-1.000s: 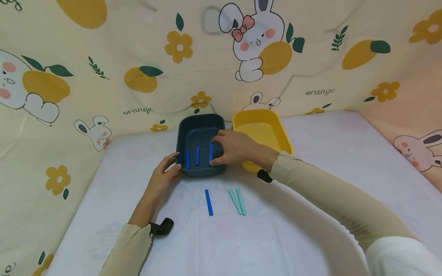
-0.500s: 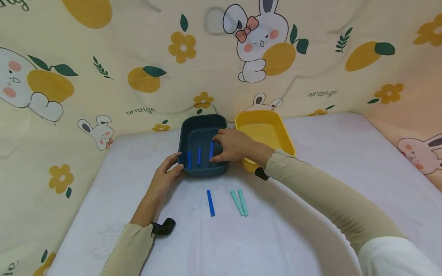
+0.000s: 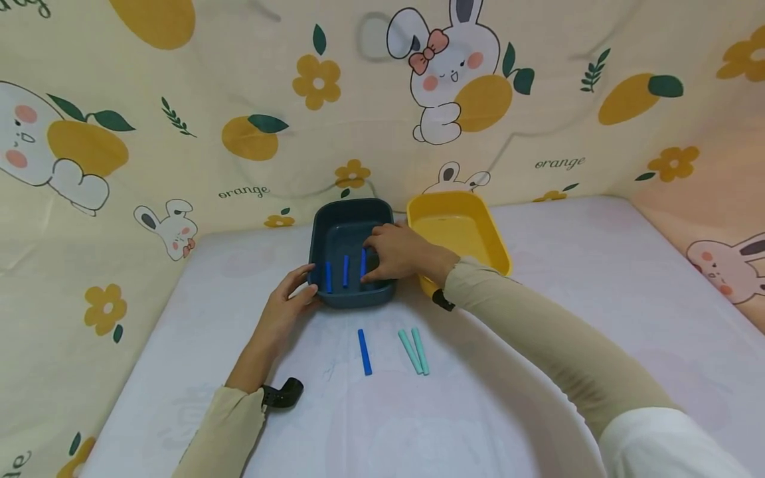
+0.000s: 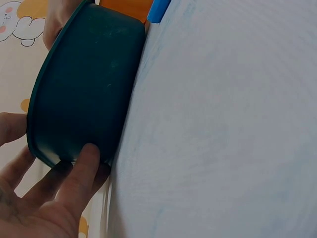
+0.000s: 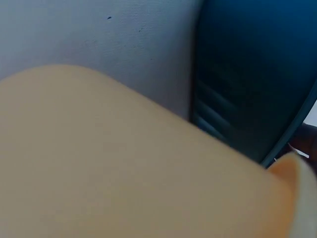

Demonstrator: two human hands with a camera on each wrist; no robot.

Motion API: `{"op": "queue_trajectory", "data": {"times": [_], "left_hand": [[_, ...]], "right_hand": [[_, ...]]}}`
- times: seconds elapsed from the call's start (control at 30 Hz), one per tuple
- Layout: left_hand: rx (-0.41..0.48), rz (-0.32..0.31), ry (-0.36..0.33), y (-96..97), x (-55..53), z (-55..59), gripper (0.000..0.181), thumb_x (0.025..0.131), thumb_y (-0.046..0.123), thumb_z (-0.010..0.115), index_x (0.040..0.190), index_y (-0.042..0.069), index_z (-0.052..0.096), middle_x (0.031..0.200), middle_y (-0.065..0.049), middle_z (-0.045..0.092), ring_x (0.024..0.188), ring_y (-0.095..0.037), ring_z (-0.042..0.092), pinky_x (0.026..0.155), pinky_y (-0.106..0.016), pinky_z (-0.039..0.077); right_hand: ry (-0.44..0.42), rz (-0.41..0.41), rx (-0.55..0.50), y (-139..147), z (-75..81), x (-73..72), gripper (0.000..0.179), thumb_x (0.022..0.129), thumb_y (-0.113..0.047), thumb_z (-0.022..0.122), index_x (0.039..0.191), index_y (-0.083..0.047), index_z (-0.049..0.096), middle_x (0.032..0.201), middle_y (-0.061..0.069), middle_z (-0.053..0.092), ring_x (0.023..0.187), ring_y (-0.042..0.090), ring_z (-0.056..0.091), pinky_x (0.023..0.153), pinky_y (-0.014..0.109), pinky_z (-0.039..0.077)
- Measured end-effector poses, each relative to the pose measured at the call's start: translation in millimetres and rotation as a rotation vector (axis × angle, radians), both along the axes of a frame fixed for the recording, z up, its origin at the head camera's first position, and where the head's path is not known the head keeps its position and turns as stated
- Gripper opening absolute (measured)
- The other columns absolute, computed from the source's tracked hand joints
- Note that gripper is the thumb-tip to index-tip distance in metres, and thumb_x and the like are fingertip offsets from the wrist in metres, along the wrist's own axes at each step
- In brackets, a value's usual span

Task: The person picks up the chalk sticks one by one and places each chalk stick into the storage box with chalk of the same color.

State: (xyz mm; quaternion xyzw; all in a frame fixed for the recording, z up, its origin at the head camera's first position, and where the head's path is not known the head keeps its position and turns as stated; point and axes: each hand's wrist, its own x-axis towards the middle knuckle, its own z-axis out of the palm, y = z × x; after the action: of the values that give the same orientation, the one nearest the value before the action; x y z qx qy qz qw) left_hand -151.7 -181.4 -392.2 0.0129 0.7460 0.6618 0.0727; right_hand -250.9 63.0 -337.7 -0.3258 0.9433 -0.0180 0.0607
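Note:
My right hand (image 3: 397,253) pinches a blue stick (image 3: 363,262) lengthwise, thumb at its near end and fingers at its far end, inside the dark blue bin (image 3: 352,301). To the left in that bin lie a blue stick (image 3: 346,271) and another blue stick (image 3: 328,277), roughly parallel. My left hand (image 3: 287,302) holds the bin's near left corner. In the left wrist view, its fingers (image 4: 81,173) rest against the bin's outer wall (image 4: 89,84). The right wrist view shows mainly the yellow bin (image 5: 124,158) and the dark bin's side (image 5: 242,74); the right hand's grip is hidden there.
The yellow bin (image 3: 499,249) stands right of the dark bin, under my right forearm. On the white tabletop (image 3: 478,425) in front lie a blue stick (image 3: 365,352) and two mint-green sticks (image 3: 410,352). A printed cloth (image 3: 352,119) hangs behind.
My right hand shifts slightly left with the blue stick, towards the two sticks in the bin. The left hand stays on the corner. The head view moves slightly.

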Motion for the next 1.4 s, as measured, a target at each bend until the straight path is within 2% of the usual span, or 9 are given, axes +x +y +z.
{"op": "queue_trajectory", "data": {"times": [0.33,0.53,0.73,1.0,1.23,1.4], "left_hand": [[-0.004,0.004,-0.014,-0.1,-1.3,-1.7,0.049,0.104,0.014,0.052,0.151,0.013,0.040,0.161,-0.015,0.030,0.138,-0.033,0.048,0.110,-0.042,0.046],[0.003,0.000,-0.008,0.2,-1.7,-2.3,0.050,0.104,0.014,0.052,0.151,0.012,0.039,0.161,-0.017,0.029,0.138,-0.034,0.047,0.109,-0.040,0.047],[0.013,-0.015,0.010,2.0,-2.5,-1.7,0.050,0.104,0.015,0.052,0.152,0.011,0.038,0.161,-0.017,0.030,0.138,-0.034,0.047,0.107,-0.036,0.049],[0.016,-0.028,0.021,2.2,-1.0,1.2,0.052,0.104,0.016,0.052,0.153,0.010,0.036,0.161,-0.018,0.029,0.139,-0.036,0.046,0.109,-0.039,0.048],[-0.002,-0.005,0.016,-5.1,2.3,0.5,0.051,0.104,0.017,0.052,0.153,0.011,0.036,0.161,-0.017,0.029,0.139,-0.034,0.046,0.105,-0.030,0.050],[0.001,-0.027,0.014,-3.2,0.9,-1.3,0.052,0.104,0.017,0.053,0.153,0.009,0.036,0.162,-0.017,0.028,0.140,-0.035,0.045,0.108,-0.037,0.048]], "right_hand": [[-0.089,0.010,-0.016,-11,-4.1,-3.8,0.077,0.083,-0.064,0.069,0.138,-0.012,0.057,0.138,0.008,0.056,0.123,0.023,0.051,0.111,0.039,0.046],[-0.114,0.008,0.013,-16,-7.8,-6.9,0.078,0.083,-0.063,0.070,0.140,-0.011,0.056,0.139,0.009,0.055,0.126,0.023,0.051,0.113,0.039,0.045],[-0.109,-0.004,0.060,-18,-7.2,-10.1,0.078,0.083,-0.063,0.069,0.141,-0.013,0.055,0.142,0.009,0.054,0.128,0.024,0.050,0.114,0.041,0.043],[-0.088,0.005,0.103,-22,-5.0,-9.9,0.075,0.083,-0.062,0.070,0.139,-0.013,0.058,0.137,0.007,0.057,0.122,0.023,0.053,0.110,0.040,0.047],[-0.094,0.033,0.124,-30,-8.6,-8.6,0.073,0.084,-0.062,0.068,0.138,-0.013,0.059,0.137,0.007,0.057,0.122,0.025,0.053,0.110,0.042,0.045],[-0.086,-0.001,0.165,-29,-12.8,-8.8,0.074,0.085,-0.064,0.066,0.140,-0.016,0.057,0.141,0.006,0.056,0.126,0.024,0.052,0.113,0.042,0.043]]}}
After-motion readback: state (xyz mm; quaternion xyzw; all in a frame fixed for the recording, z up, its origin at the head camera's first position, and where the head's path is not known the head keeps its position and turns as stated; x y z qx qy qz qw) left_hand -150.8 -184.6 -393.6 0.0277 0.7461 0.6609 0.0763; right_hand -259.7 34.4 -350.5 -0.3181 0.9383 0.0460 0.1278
